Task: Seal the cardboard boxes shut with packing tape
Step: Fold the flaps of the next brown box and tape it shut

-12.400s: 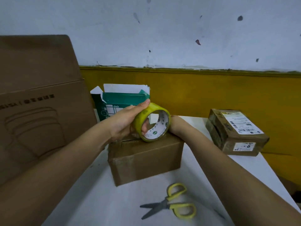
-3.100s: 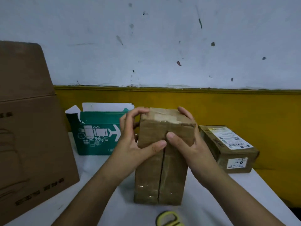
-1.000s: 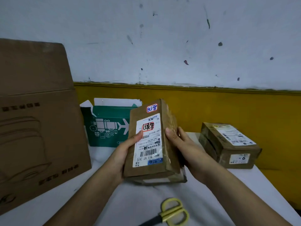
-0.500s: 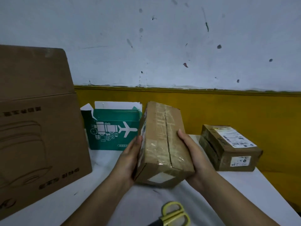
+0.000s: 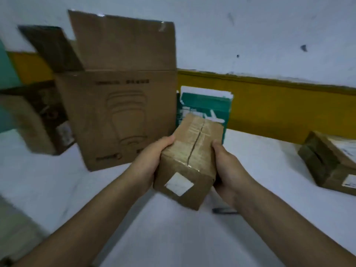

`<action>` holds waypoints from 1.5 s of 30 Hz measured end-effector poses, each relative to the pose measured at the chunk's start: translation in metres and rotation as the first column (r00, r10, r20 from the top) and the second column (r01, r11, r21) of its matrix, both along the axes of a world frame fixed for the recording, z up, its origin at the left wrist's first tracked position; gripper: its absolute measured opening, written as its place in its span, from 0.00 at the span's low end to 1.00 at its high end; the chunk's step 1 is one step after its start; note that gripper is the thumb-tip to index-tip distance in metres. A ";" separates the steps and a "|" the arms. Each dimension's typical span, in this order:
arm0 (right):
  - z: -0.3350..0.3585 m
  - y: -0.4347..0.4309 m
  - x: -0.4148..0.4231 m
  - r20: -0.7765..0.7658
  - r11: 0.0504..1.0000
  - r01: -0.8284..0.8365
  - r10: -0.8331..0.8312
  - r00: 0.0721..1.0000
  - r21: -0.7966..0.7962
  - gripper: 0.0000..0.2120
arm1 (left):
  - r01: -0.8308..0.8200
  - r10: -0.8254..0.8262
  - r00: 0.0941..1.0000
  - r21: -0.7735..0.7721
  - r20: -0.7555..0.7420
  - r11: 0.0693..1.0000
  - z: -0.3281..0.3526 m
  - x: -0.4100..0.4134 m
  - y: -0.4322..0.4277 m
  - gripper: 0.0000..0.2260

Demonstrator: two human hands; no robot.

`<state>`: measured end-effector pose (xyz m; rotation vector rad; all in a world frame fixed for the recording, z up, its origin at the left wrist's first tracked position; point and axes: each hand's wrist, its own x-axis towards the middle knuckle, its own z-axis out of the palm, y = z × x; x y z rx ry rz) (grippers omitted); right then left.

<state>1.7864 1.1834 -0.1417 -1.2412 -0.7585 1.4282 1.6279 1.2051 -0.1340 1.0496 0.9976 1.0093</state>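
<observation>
Box (image 5: 180, 158) (creased cardboard, glossy tape (image 5: 195, 129))

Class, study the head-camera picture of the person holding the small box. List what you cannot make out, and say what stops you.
1. Head view: print on the large open box, smeared by motion blur.
2. Part of the parcel at right, cut off by the frame edge.
3. Lower part of the green box, behind the small box.
4. Fingertips of the left hand and right hand, under that box.
</observation>
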 end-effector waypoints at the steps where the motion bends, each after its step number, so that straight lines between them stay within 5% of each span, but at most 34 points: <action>1: -0.001 -0.002 -0.014 0.070 1.000 -0.024 0.024 0.997 0.010 0.17 | -0.048 0.049 0.998 0.013 -0.044 0.999 -0.008 -0.015 -0.006 0.13; 3: -0.004 0.001 -0.029 0.323 0.995 0.008 -0.040 0.946 0.098 0.17 | -0.090 0.098 0.988 0.074 -0.119 0.993 -0.022 -0.046 -0.019 0.13; 6: 0.000 0.002 -0.044 0.657 0.893 0.068 -0.377 0.653 0.445 0.29 | -0.304 0.351 0.921 0.252 -0.169 0.919 -0.029 -0.097 -0.041 0.14; 8: 0.012 -0.021 -0.059 0.588 0.697 -0.004 -0.602 0.540 0.717 0.28 | -0.575 0.670 0.734 0.425 -0.109 0.699 -0.035 -0.140 -0.073 0.13; 10: 0.014 -0.048 -0.081 0.489 0.466 -0.194 -0.679 0.548 0.864 0.24 | -0.734 0.890 0.439 0.523 -0.120 0.433 -0.062 -0.181 -0.112 0.09; 11: 0.014 -0.061 -0.097 0.497 0.383 -0.316 -0.664 0.559 0.868 0.21 | -0.768 0.915 0.346 0.498 -0.208 0.404 -0.080 -0.194 -0.125 0.08; 12: 0.006 -0.066 -0.114 0.542 0.342 -0.428 -0.635 0.551 0.836 0.19 | -0.789 0.882 0.341 0.411 -0.324 0.456 -0.098 -0.202 -0.133 0.09; 14: -0.010 -0.066 -0.149 0.664 0.327 -0.601 -0.548 0.509 0.730 0.16 | -0.740 0.701 0.539 0.135 -0.466 0.659 -0.122 -0.204 -0.135 0.13; 16: -0.032 -0.055 -0.175 0.776 0.361 -0.697 -0.413 0.477 0.620 0.14 | -0.594 0.525 0.744 -0.049 -0.413 0.803 -0.127 -0.197 -0.131 0.14; 18: -0.056 -0.043 -0.183 0.842 0.452 -0.711 -0.246 0.480 0.538 0.13 | -0.431 0.388 0.853 -0.050 -0.348 0.901 -0.122 -0.189 -0.127 0.08; 22: -0.089 -0.030 -0.173 0.900 0.514 -0.745 -0.148 0.410 0.425 0.13 | -0.259 0.241 0.950 -0.065 -0.198 0.964 -0.116 -0.182 -0.119 0.14; 26: -0.098 -0.024 -0.170 0.900 0.556 -0.735 -0.055 0.433 0.388 0.13 | -0.171 0.159 0.985 -0.207 -0.075 0.963 -0.101 -0.183 -0.121 0.06; 30: -0.099 -0.027 -0.170 0.906 0.528 -0.760 -0.043 0.420 0.378 0.14 | -0.151 0.031 0.883 -0.221 -0.468 0.964 -0.077 -0.190 -0.117 0.10; 33: -0.097 -0.030 -0.172 0.895 0.508 -0.767 -0.019 0.445 0.392 0.14 | -0.107 0.002 0.583 -0.074 -0.813 0.992 -0.062 -0.187 -0.111 0.09; 37: -0.088 -0.033 -0.175 0.861 0.504 -0.772 0.103 0.498 0.387 0.16 | -0.045 0.006 0.267 -0.006 -0.964 0.999 -0.052 -0.184 -0.102 0.14; 41: -0.070 -0.038 -0.175 0.760 0.486 -0.803 0.358 0.542 0.344 0.20 | 0.103 0.002 0.304 0.035 -0.953 0.994 -0.011 -0.186 -0.103 0.06; 45: -0.020 -0.027 -0.152 0.529 0.645 -0.695 0.487 0.695 0.318 0.12 | 0.215 0.041 0.415 0.142 -0.909 0.966 0.036 -0.172 -0.089 0.16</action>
